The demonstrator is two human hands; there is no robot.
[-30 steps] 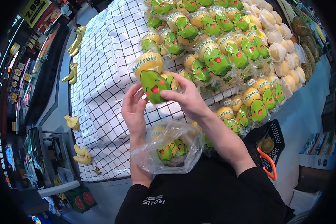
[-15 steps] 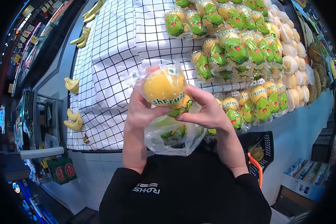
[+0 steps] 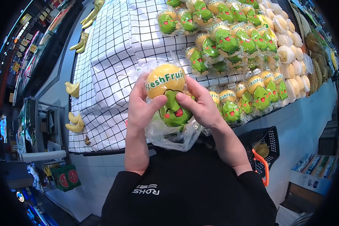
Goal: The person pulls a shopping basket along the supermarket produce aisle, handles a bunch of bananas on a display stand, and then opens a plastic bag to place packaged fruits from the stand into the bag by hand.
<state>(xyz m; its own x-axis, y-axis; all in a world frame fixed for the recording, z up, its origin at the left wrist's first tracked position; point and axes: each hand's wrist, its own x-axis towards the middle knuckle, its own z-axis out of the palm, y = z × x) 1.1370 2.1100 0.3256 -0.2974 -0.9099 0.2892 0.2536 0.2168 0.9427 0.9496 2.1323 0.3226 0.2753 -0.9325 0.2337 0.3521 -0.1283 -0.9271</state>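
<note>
A yellow pomelo in a clear printed wrapper is held up in front of my chest, its lettering and smiling green cartoon facing me. My left hand wraps its left side, the thumb pressed on the front. On the opposite side my right hand grips it the same way, the two thumbs close together. Below the fruit hangs a thin clear plastic bag, crumpled near the counter's front edge; its contents are hidden by the pomelo.
Rows of wrapped pomelos stand on the right of the checked cloth. Beyond them sit netted pale fruits. Banana bunches line the left edge. A black basket with an orange handle is at my right.
The pomelo has been turned so its lettering and cartoon face me fully. Both thumbs have come onto its front. The view has shifted slightly.
</note>
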